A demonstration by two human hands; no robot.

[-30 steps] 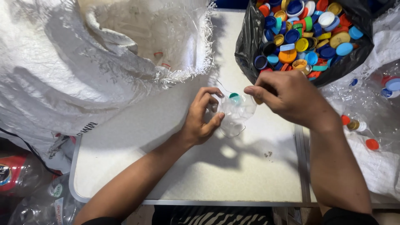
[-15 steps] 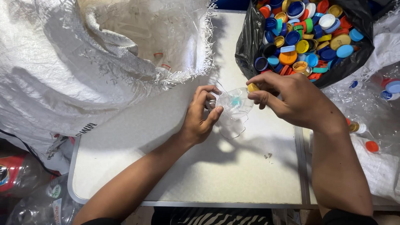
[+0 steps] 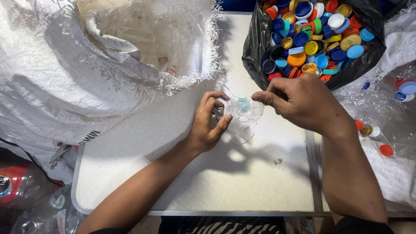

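Crushed clear bottle (image 3: 242, 118) held between left hand (image 3: 207, 125) and right hand (image 3: 303, 102).

**Lighting and image quality, head view**

Bright, even daylight from above. The table (image 3: 242, 182) reads near-white, slightly overexposed. Soft-edged shadows of both forearms fall on it, toward the near edge. Woven sack (image 3: 65, 78) carries broad grey shadow folds; its frayed rim is sharp. Clear plastic at right (image 3: 381, 108) shows specular glare. Bottle caps (image 3: 320, 30) are saturated and crisp. Focus good at centre; mild wide-angle stretch at corners. Lower-left corner dim.
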